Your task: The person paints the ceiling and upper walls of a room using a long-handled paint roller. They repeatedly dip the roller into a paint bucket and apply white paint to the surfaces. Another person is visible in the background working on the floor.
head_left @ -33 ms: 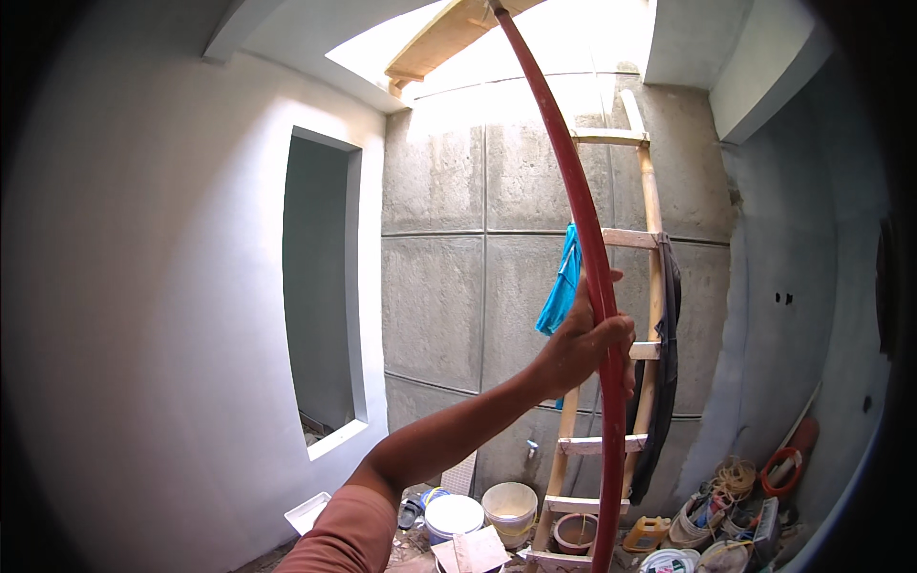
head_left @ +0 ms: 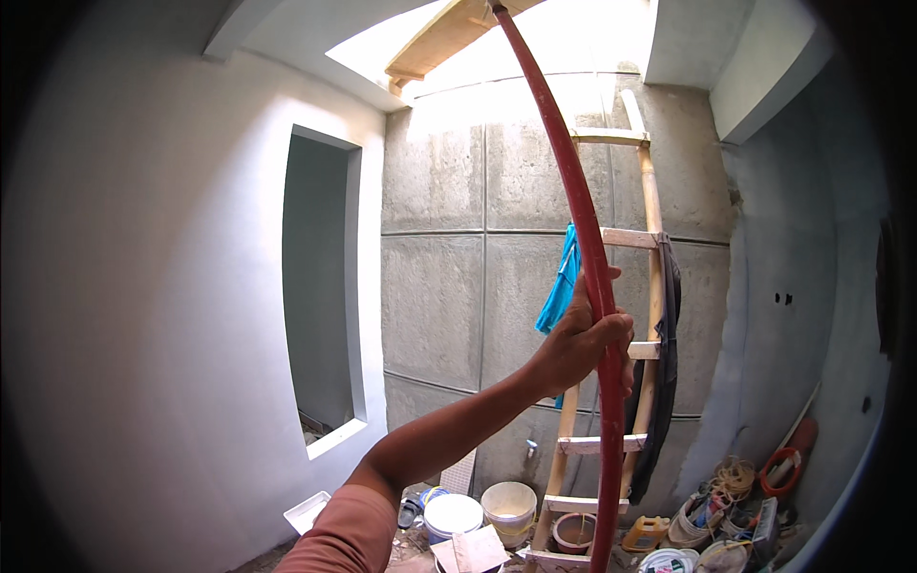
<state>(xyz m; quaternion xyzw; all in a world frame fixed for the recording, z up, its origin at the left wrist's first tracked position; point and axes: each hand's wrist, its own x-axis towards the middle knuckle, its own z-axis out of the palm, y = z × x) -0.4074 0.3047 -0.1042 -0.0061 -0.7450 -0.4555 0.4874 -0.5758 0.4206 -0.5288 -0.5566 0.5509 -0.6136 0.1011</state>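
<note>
Pole (head_left: 580, 196), red and long, runs from the top centre of the frame down to the lower edge right of centre, and the left hand (head_left: 578, 339) grips it just right of the middle, fingers wrapped round; the right hand is out of sight, so its state cannot be told. Against the picture just before, almost nothing has changed: fist and pole keep practically the same place, which suggests a steady hold rather than a shift of grip. At the top edge the pole's end comes up beside a wooden plank (head_left: 458, 38) under the bright opening, though whether they touch is unclear. Behind the pole, right of centre, a ladder (head_left: 629, 238) leans against the grey panel wall (head_left: 435, 172), with a blue cloth (head_left: 560, 286) and a dark garment (head_left: 669, 296) hanging on it; these probably limit sideways swing most. Along the bottom, a white bucket (head_left: 511, 527), a yellow jug (head_left: 647, 535) and a piece of board (head_left: 473, 551) crowd the ladder's foot, likely hampering footing there. Coiled rope (head_left: 735, 476) lies among clutter at lower right.
</note>
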